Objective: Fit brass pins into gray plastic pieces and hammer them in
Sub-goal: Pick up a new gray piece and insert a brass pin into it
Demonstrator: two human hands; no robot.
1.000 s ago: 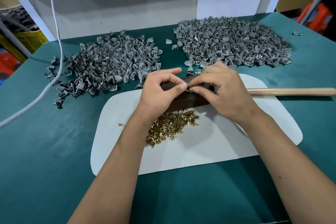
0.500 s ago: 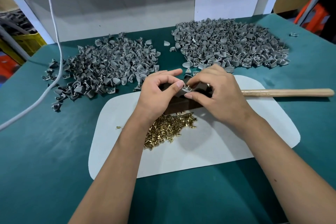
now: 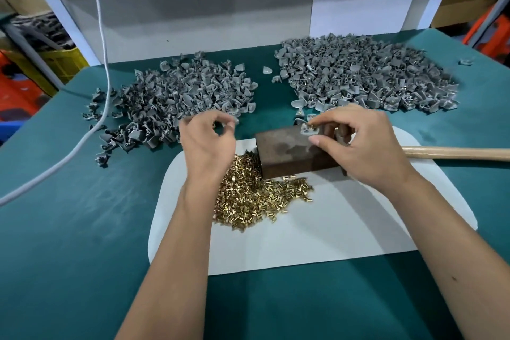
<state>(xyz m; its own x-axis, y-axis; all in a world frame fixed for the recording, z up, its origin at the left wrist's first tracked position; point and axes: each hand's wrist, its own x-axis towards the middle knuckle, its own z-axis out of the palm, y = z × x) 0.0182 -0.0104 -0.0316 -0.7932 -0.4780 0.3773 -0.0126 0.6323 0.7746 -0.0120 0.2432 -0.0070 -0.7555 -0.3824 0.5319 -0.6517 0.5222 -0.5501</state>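
Note:
A gray plastic piece with a brass pin standing in it sits on the far right corner of a brown block. My right hand pinches that piece between thumb and fingertips. My left hand hovers left of the block, at the near edge of the left pile of gray pieces. Its fingers are curled and nothing shows between them. A heap of brass pins lies on the white mat in front of the block. A wooden hammer handle sticks out from behind my right hand.
A second, larger pile of gray pieces covers the back right of the green table. A white cable hangs down and runs across the table's left side. A gray panel closes off the back.
My left hand let go of the piece and moved left toward the left pile, which uncovered the block. My right hand stays on the gray piece at the block's corner.

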